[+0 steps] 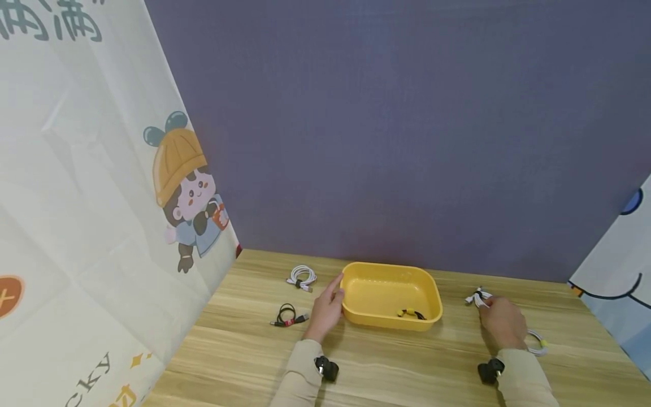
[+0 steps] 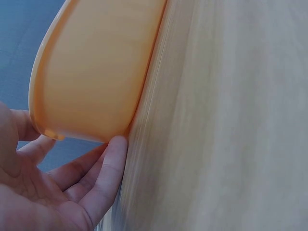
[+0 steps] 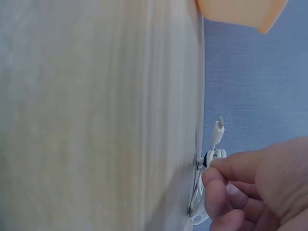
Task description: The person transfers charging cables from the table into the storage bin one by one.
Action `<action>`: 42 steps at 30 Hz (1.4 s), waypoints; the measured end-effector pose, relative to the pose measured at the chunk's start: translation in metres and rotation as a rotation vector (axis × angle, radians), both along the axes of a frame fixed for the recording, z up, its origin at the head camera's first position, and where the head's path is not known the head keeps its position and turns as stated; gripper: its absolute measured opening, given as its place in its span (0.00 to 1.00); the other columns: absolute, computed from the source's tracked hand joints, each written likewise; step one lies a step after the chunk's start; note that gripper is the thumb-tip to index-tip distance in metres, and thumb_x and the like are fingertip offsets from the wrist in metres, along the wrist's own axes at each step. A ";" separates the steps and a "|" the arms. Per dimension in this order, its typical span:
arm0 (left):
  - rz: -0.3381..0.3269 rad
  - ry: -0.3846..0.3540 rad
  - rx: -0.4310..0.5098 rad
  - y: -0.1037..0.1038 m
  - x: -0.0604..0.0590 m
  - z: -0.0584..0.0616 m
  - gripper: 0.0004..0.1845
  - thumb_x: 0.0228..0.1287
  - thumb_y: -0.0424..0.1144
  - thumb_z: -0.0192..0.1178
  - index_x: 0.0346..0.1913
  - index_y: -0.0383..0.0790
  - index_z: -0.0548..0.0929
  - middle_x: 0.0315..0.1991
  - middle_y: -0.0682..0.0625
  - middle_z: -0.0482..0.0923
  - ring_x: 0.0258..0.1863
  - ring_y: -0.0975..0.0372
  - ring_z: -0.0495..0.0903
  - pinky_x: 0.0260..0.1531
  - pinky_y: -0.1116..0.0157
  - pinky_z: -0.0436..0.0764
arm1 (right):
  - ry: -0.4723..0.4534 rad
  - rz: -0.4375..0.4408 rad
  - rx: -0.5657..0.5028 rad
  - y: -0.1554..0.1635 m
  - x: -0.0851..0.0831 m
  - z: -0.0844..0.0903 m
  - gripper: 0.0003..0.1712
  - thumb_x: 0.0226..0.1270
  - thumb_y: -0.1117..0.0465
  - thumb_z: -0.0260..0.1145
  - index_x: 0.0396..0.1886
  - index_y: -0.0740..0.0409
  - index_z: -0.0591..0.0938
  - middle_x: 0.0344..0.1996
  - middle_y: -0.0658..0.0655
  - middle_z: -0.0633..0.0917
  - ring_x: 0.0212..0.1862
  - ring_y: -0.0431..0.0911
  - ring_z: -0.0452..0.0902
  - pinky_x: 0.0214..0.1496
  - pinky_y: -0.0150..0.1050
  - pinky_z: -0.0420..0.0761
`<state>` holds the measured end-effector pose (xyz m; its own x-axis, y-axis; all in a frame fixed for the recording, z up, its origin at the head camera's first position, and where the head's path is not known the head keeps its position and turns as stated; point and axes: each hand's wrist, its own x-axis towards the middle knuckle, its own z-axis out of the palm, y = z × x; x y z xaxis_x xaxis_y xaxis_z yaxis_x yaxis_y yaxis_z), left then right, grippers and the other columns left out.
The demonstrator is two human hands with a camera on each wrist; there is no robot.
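A yellow plastic tray (image 1: 391,325) stands on the table with a black cable (image 1: 411,312) that has a yellow tie lying inside it. My left hand (image 1: 326,311) touches the tray's left end, its fingers extended along the wall; the left wrist view shows the fingertips (image 2: 115,144) against the tray's outer side. Over on the right, my right hand (image 1: 503,322) pinches a coiled white cable (image 1: 478,296) between thumb and forefinger. In the right wrist view, a white plug (image 3: 218,132) sticks out beyond the coil and a dark tie wraps it.
Left of the tray lie a coiled white cable (image 1: 302,277) and a short black cable (image 1: 289,316) with a red tie. Another white cable (image 1: 537,342) with a yellow-green tie is partly hidden behind the right hand. A dark panel (image 1: 407,141) rises behind the table.
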<state>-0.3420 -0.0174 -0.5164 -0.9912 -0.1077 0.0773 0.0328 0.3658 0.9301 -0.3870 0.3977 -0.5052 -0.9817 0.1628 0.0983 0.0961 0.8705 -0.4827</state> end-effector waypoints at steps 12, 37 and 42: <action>0.021 0.012 -0.010 0.006 -0.007 0.002 0.24 0.82 0.45 0.48 0.77 0.59 0.69 0.34 0.49 0.82 0.25 0.63 0.79 0.28 0.67 0.79 | 0.070 0.011 0.009 -0.004 -0.011 0.003 0.17 0.67 0.59 0.58 0.46 0.65 0.87 0.42 0.75 0.86 0.38 0.73 0.82 0.24 0.50 0.75; 0.049 0.001 0.006 0.016 -0.021 0.002 0.24 0.82 0.46 0.48 0.77 0.60 0.68 0.35 0.46 0.83 0.24 0.63 0.78 0.27 0.67 0.79 | 0.099 0.030 -0.013 -0.009 -0.033 0.013 0.18 0.71 0.58 0.59 0.48 0.65 0.86 0.39 0.73 0.87 0.34 0.69 0.83 0.23 0.51 0.74; 0.056 0.005 0.012 0.018 -0.023 0.001 0.24 0.82 0.45 0.48 0.77 0.59 0.68 0.34 0.46 0.83 0.24 0.63 0.79 0.27 0.67 0.79 | 0.104 0.040 -0.014 -0.010 -0.038 0.016 0.18 0.72 0.56 0.59 0.49 0.64 0.86 0.37 0.70 0.88 0.31 0.62 0.83 0.21 0.46 0.71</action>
